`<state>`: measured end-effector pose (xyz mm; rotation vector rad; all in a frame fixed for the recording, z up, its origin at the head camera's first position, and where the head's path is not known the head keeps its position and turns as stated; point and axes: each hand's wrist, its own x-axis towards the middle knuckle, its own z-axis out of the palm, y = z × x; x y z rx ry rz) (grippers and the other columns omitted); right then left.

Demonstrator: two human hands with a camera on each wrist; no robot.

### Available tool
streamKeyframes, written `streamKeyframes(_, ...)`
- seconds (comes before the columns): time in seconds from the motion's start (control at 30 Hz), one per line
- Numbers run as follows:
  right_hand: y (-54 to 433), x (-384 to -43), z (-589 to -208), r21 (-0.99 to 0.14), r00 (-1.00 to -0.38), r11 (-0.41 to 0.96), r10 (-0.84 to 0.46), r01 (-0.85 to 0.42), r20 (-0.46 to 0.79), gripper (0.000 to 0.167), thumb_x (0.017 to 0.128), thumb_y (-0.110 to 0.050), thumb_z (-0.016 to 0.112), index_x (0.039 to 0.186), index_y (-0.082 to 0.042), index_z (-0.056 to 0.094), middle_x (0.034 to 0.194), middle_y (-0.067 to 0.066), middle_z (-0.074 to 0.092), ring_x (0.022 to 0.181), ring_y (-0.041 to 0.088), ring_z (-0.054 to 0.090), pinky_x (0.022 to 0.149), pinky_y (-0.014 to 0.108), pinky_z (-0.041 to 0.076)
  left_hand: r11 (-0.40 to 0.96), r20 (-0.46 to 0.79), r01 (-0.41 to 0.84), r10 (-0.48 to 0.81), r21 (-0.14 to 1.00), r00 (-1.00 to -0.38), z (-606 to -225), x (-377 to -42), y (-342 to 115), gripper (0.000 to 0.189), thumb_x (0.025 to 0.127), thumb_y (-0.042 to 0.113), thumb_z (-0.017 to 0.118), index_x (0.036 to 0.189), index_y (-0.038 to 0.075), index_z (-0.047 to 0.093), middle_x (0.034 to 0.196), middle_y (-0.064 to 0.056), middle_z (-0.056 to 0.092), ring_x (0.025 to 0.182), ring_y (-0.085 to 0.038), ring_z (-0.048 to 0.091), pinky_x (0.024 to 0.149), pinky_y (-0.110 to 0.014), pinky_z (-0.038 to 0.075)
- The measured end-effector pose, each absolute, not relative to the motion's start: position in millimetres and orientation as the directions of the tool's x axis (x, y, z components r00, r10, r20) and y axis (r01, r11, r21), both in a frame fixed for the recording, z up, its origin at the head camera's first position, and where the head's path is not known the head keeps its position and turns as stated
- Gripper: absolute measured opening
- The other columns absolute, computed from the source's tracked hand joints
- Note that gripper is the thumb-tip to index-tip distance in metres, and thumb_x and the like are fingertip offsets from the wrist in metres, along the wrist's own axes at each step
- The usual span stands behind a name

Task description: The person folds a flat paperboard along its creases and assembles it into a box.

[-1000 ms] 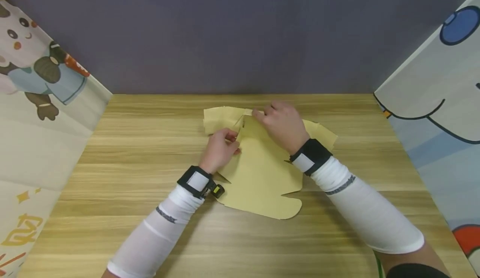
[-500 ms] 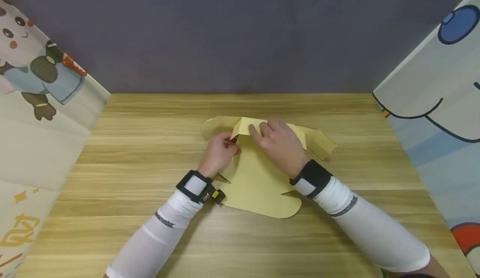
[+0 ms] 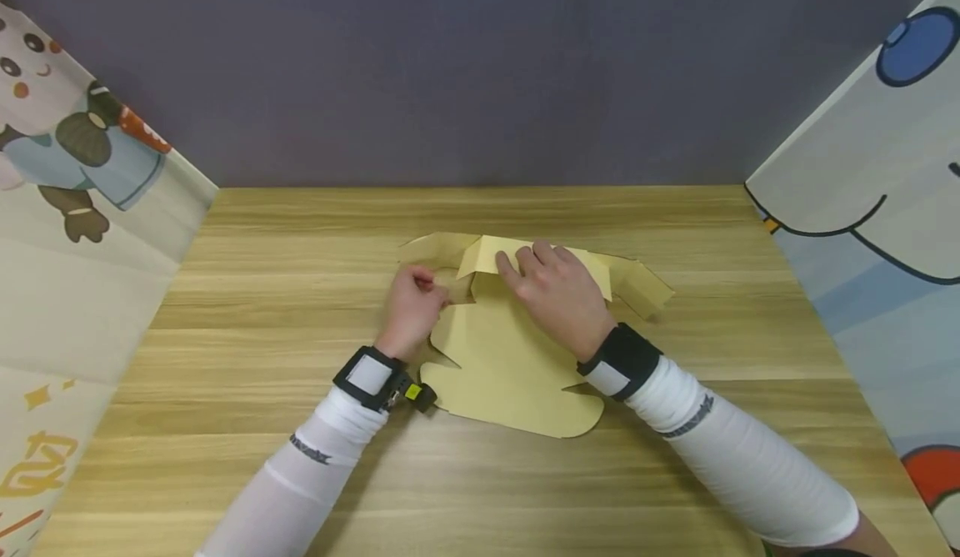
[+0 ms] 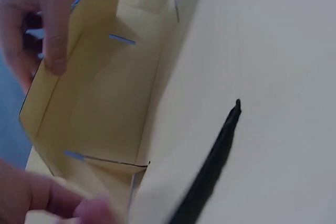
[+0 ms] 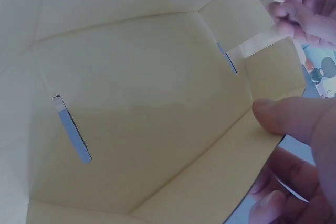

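A yellow die-cut cardboard sheet [image 3: 502, 365] lies on the table, its far part folded up into box-like walls. My right hand [image 3: 558, 298] grips the raised far panel [image 3: 489, 254], with the thumb on the inner face and fingers behind it, as the right wrist view shows. My left hand [image 3: 408, 311] is at the sheet's left side, fingers loosely bent near a small side flap [image 5: 236, 17]; nothing shows between them. Two narrow slots, one of them the near slot [image 5: 73, 129], cut through the cardboard. My left fingertips are blurred in the left wrist view.
The wood-grain table [image 3: 262, 332] extends around the sheet. A dark grey wall [image 3: 480, 73] rises behind it, with cartoon-printed panels at the left [image 3: 90, 290] and right [image 3: 847, 173]. A black strap end [image 4: 210, 166] crosses the left wrist view.
The far panel has been folded up and toward me under my right hand. My left hand has moved left, away from the notch by the panel's left end, uncovering the cardboard there.
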<state>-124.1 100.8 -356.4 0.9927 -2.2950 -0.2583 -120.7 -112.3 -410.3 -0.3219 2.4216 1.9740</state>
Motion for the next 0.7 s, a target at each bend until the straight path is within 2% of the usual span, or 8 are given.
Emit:
streamKeyframes(0.1, 100, -124, -356, 0.401, -0.534, 0.698, -0.714, -0.594, 0.453, 0.034, 0.093, 0.005, 0.050, 0.118, -0.009, 0.068, 0.089, 0.012, 0.067, 0.075, 0.026, 0.058, 0.057, 0.031, 0.048, 0.161, -0.088, -0.131, -0.251, 0.978, -0.964, -408, -114, -117, 0.033, 0.082, -0.004, 0.062, 0.106, -0.003, 0.040, 0.088, -0.006, 0.042, 0.066, -0.014, 0.052, 0.058, -0.023, 0.051)
streamKeyframes(0.17, 100, -123, -356, 0.398, -0.538, 0.697, -0.715, -0.596, 0.446, 0.034, 0.092, 0.004, 0.051, 0.118, -0.009, 0.068, 0.091, 0.012, 0.067, 0.076, 0.026, 0.059, 0.058, 0.031, 0.048, 0.169, -0.075, -0.116, -0.232, 0.979, -0.970, -405, -108, -118, 0.033, 0.083, -0.003, 0.064, 0.104, -0.001, 0.039, 0.087, -0.007, 0.042, 0.062, -0.017, 0.055, 0.057, -0.027, 0.054)
streamKeyframes(0.27, 100, -124, -356, 0.395, -0.541, 0.697, -0.715, -0.598, 0.442, 0.034, 0.092, 0.004, 0.051, 0.118, -0.009, 0.068, 0.090, 0.012, 0.067, 0.076, 0.027, 0.059, 0.058, 0.031, 0.048, 0.165, -0.103, -0.131, -0.169, 0.977, -0.980, -402, -100, -118, 0.034, 0.083, -0.004, 0.064, 0.106, -0.003, 0.038, 0.091, -0.010, 0.045, 0.067, -0.023, 0.060, 0.065, -0.036, 0.060)
streamKeyframes(0.4, 99, -124, -356, 0.393, -0.540, 0.695, -0.717, -0.602, 0.441, 0.034, 0.092, 0.004, 0.051, 0.118, -0.009, 0.067, 0.087, 0.011, 0.066, 0.073, 0.026, 0.057, 0.055, 0.030, 0.044, 0.004, -0.206, -0.211, -0.203, 0.977, -0.957, -401, -100, -119, 0.056, 0.081, -0.008, 0.062, 0.122, -0.001, 0.024, 0.109, -0.015, 0.039, 0.080, -0.029, 0.058, 0.080, -0.046, 0.059)
streamKeyframes(0.5, 99, -124, -355, 0.392, -0.540, 0.694, -0.718, -0.604, 0.440, 0.033, 0.091, 0.004, 0.051, 0.117, -0.009, 0.067, 0.086, 0.011, 0.066, 0.071, 0.025, 0.056, 0.053, 0.029, 0.042, -0.091, -0.262, -0.248, -0.221, 0.965, -0.939, -398, -103, -121, 0.079, 0.081, -0.008, 0.059, 0.140, 0.009, 0.008, 0.134, -0.020, 0.025, 0.097, -0.034, 0.054, 0.084, -0.049, 0.057)
streamKeyframes(0.57, 99, -124, -355, 0.387, -0.542, 0.697, -0.715, -0.604, 0.442, 0.034, 0.091, 0.004, 0.052, 0.117, -0.010, 0.068, 0.086, 0.011, 0.066, 0.070, 0.025, 0.056, 0.053, 0.029, 0.042, -0.095, -0.276, -0.262, -0.201, 0.960, -0.940, -397, -106, -123, 0.088, 0.083, -0.006, 0.058, 0.148, 0.015, 0.003, 0.146, -0.021, 0.014, 0.111, -0.038, 0.049, 0.086, -0.049, 0.056)
streamKeyframes(0.63, 100, -124, -353, 0.383, -0.544, 0.700, -0.711, -0.603, 0.445, 0.034, 0.090, 0.004, 0.054, 0.117, -0.010, 0.068, 0.086, 0.011, 0.067, 0.070, 0.025, 0.056, 0.054, 0.029, 0.043, -0.100, -0.290, -0.276, -0.165, 0.956, -0.943, -396, -108, -124, 0.084, 0.088, -0.003, 0.056, 0.152, 0.016, 0.005, 0.149, -0.020, 0.013, 0.120, -0.040, 0.047, 0.088, -0.049, 0.055)
streamKeyframes(0.7, 100, -124, -352, 0.373, -0.546, 0.702, -0.709, -0.606, 0.447, 0.034, 0.089, 0.005, 0.054, 0.117, -0.010, 0.068, 0.085, 0.011, 0.066, 0.070, 0.025, 0.056, 0.055, 0.030, 0.046, -0.092, -0.292, -0.281, -0.150, 0.955, -0.945, -395, -109, -124, 0.068, 0.095, 0.005, 0.053, 0.151, 0.012, 0.017, 0.144, -0.021, 0.024, 0.120, -0.041, 0.050, 0.088, -0.050, 0.055)
